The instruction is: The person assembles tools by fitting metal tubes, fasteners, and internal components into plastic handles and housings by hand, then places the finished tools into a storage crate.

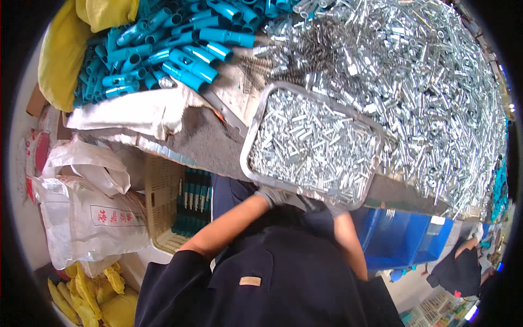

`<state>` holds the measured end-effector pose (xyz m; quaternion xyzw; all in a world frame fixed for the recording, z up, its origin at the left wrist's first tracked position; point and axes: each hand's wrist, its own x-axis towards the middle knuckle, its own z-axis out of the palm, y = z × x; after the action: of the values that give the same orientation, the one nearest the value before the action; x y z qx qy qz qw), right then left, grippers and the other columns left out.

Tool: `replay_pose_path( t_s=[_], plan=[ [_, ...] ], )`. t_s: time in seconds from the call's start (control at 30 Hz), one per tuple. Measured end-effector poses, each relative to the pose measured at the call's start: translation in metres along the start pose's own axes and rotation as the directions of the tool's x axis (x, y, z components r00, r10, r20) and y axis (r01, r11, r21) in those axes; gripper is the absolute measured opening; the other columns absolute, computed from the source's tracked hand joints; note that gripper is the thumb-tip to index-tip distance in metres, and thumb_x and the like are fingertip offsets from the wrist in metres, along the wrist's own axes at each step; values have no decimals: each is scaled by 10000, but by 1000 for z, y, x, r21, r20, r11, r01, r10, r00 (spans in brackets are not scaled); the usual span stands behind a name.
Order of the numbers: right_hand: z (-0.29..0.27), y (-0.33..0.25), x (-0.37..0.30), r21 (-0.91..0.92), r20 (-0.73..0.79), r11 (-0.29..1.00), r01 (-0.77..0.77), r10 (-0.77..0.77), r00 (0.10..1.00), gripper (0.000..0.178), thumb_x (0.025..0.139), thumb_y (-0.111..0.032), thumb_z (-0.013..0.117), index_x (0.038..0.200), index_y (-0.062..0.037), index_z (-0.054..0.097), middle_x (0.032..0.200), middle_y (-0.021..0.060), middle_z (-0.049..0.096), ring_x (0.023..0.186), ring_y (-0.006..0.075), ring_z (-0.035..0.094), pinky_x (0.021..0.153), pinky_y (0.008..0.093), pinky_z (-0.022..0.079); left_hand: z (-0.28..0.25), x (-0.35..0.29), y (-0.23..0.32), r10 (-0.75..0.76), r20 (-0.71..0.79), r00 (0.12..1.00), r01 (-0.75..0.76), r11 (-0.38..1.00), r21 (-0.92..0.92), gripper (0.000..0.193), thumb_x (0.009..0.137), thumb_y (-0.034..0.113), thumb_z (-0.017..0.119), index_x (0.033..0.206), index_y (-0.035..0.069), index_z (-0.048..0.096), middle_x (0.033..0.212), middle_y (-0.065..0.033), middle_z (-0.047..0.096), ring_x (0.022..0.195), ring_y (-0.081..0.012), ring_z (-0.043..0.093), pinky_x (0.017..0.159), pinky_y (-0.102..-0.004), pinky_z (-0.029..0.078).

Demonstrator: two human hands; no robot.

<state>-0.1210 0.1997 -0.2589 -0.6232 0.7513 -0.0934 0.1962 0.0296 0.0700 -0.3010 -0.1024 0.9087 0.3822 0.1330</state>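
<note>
Black short-sleeved top (310, 289), small tan rectangular tag (249, 281) on front; greyish gloves (271, 197) on left hand (277, 196), right hand (336, 208).

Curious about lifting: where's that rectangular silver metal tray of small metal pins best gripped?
Likely its near rim, two-handed from that side: this long edge borders the loose pins, and the gloved left hand and right hand are there.

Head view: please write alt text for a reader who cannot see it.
The gloved left hand and right hand are at the near edge of a tray of small metal parts. Teal tubes lie upper left, heaped silvery pieces upper right.
</note>
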Motion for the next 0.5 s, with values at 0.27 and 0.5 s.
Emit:
replay_pose_path(
  t_s=[0.27, 0.5],
  plan=[
    [-1, -59, -18, 391, -97, 919, -52, 97, 991, 593, 880, -491, 485, 1256, -33, 527, 1271, 260, 506, 1190, 482, 440, 1022, 606, 289, -84, -16, 76, 110, 56, 992, -114, 991, 76, 574, 823, 610, 522, 1189, 177, 616, 1251, -163, 577, 1154, -363, 529, 1011, -484, 378],
    [95, -21, -1, 61, -90, 996, 59, -53, 995, 446, 969, -359, 365, 1282, -81, 519, 1300, 172, 529, 1190, 348, 509, 1032, 463, 382, -104, 22, 80, -58, 114, 992, 49, 995, 82, 583, 820, 615, 522, 1186, 171, 615, 1253, -168, 574, 1150, -362, 532, 1006, -486, 382]
  ],
)
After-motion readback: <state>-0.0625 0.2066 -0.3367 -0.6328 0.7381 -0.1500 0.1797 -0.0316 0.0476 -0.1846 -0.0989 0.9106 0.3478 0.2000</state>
